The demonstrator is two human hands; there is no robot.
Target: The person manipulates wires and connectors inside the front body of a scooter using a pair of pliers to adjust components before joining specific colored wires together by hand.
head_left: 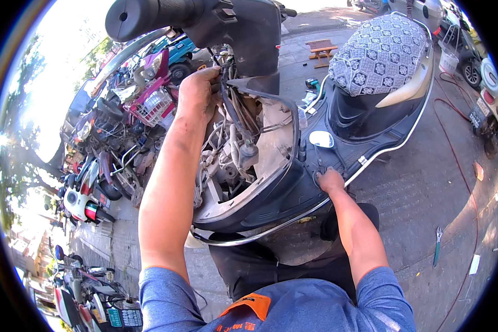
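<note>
Far left, parked scooters crowd the pavement, one with a pink basket. Just right of them the left hand reaches up into the opened front of a black scooter, under the handlebar grip. Its fingers are curled around a bundle of wires at the steering column, though the fingertips are hidden behind the cables, so how tightly they pinch cannot be told. Below the hand, loose cables and a small grey fluid reservoir sit exposed inside the white inner shell.

Further right, a round mirror lies on the footboard. Just below it the right hand rests on the footboard's edge beside the chrome rail, fingers bent together, touching a thin wire loop there. The patterned seat rises behind. On the pavement to the right lie a red hose, pliers and a white bucket
</note>
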